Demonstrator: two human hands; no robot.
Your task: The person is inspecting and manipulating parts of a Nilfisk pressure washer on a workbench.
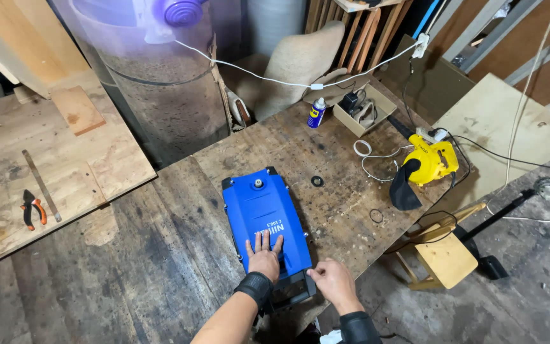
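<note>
Pressing flat, the left hand (pixel 264 257) lies with fingers spread on the near end of the blue machine housing (pixel 263 216), palm down, gripping nothing. The right hand (pixel 332 280) sits just beside the housing's near right corner, fingers curled together and pinched at the dark edge there; whether they hold some small part, I cannot tell. The housing lies straight ahead of both hands, its long axis running away from the person and leaning slightly left, with a small knob at the far end. The left hand is the one on it. Its shell looks like smooth moulded plastic, rounded at the corners, against a worn, dark-stained wooden tabletop (pixel 160 255). Farther off to the right rest a black ring (pixel 317 181), a yellow power tool (pixel 429 164) and a spray can (pixel 316 113); red-handled pliers (pixel 32 208) lie well apart, left.
</note>
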